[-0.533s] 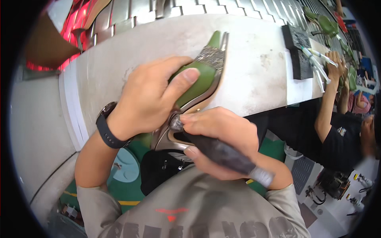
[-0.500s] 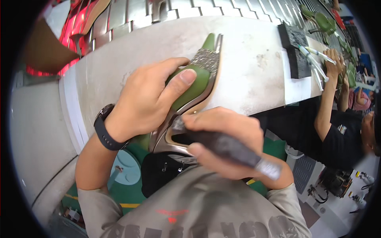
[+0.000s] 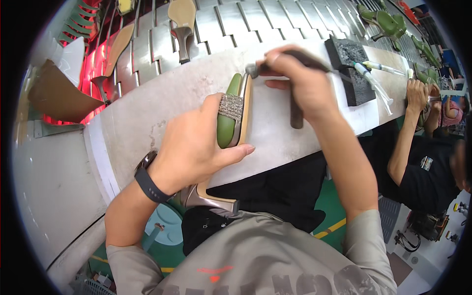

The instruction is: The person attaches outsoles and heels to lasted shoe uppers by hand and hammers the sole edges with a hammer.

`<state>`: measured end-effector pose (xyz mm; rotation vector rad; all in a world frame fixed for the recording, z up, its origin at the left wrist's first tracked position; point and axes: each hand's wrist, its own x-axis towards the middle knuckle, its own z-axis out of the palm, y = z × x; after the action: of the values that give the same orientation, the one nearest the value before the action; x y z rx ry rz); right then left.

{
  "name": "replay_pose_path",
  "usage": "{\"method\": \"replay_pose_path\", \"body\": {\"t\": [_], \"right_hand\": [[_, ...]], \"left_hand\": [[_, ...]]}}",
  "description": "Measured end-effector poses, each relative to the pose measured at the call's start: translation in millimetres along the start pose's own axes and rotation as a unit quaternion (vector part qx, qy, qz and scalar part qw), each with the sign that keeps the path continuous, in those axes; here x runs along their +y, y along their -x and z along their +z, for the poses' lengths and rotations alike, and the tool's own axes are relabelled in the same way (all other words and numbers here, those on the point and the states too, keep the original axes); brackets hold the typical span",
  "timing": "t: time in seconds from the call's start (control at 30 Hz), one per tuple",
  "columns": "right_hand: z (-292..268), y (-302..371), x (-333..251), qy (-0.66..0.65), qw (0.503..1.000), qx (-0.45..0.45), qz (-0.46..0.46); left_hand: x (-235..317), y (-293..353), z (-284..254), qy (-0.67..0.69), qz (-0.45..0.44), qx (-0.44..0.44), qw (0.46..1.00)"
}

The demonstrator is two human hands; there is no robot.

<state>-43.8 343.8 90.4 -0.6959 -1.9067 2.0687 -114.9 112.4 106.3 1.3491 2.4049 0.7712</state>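
My left hand is wrapped round a high-heeled sandal on a green shoe last. The sandal has a glittery strap, a tan sole edge and a bronze-toned heel that points toward me; the toe points away. My right hand, partly blurred, grips a hammer with a grey rounded head. That head is at the sole's toe end, touching or very near it. A dark handle sticks out below the right hand; a blurred dark bar also shows above it.
Black foam blocks carry syringe-like tubes on the right of the pale worktop. Behind runs a slatted metal conveyor with heeled soles on it. At right, a co-worker's arm reaches onto the bench.
My right hand has moved from the sandal's heel area up and away to the toe end with the hammer. My left hand has turned the sandal more upright, its sole facing right.
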Motion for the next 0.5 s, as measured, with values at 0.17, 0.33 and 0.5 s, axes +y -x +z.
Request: {"method": "replay_pose_path", "body": {"t": [0.17,0.33,0.5], "right_hand": [[-15,24,25,-0.016,0.999,0.019,-0.039],[4,83,-9,-0.097,0.99,0.005,-0.1],[13,146,-67,-0.007,0.922,-0.051,-0.384]], "left_hand": [[14,-5,-58,0.129,0.122,0.212,0.961],[36,3,-55,0.165,0.217,0.148,0.951],[54,6,-38,0.235,0.218,0.201,0.926]]}}
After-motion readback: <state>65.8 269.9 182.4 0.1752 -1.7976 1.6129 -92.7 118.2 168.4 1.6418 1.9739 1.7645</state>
